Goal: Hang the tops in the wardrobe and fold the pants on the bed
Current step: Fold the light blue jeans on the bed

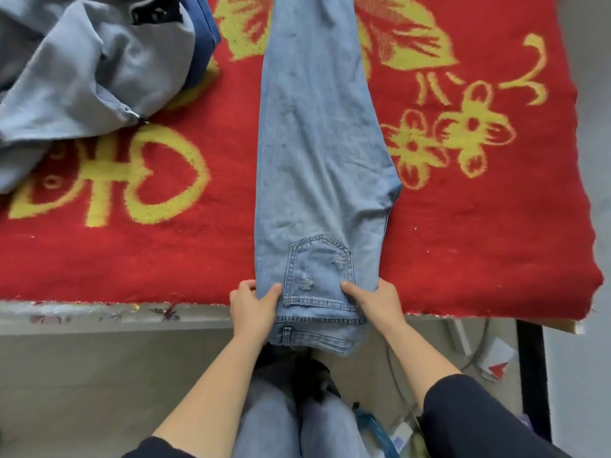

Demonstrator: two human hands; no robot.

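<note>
Light blue jeans point(317, 153) lie folded lengthwise, leg on leg, down the middle of the bed, with the waistband hanging over the near edge and a back pocket facing up. My left hand point(253, 305) grips the left side of the waist, thumb on top of the denim. My right hand point(375, 300) grips the right side the same way, thumb beside the pocket. The leg ends run out of view at the top.
A red blanket point(479, 226) with yellow flowers covers the bed. A crumpled grey-blue zip top point(82, 71) and a darker blue garment point(203, 38) lie at the far left. Below the bed edge are the floor, cables and small items at the right.
</note>
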